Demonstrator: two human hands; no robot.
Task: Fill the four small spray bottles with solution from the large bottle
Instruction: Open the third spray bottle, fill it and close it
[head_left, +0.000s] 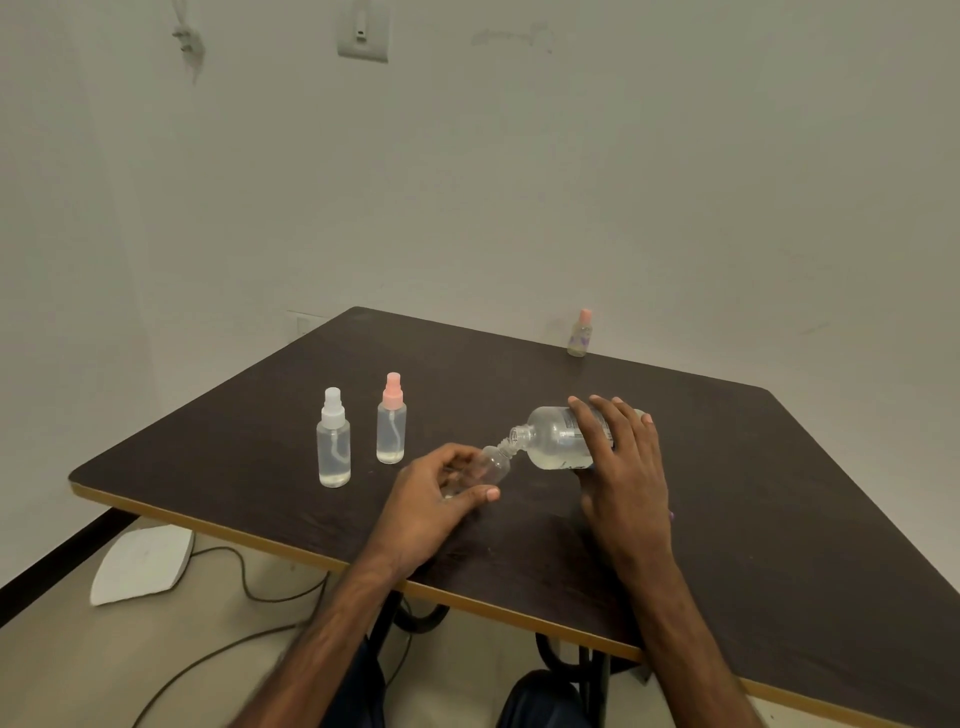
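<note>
My right hand (621, 467) grips the large clear bottle (553, 439), tipped on its side with its open neck pointing left. That neck meets the mouth of a small uncapped clear bottle (491, 465), which my left hand (436, 499) holds tilted above the dark table (753, 519). Two small spray bottles stand upright to the left, both holding clear liquid: one with a white cap (333, 439), one with a pink cap (391, 421). Another small pink-capped bottle (580, 334) stands at the table's far edge.
The table sits against a plain wall. On the floor at the left lie a white flat object (143, 564) and a dark cable (249, 587). Black table legs (592, 670) and my knees show below the near edge.
</note>
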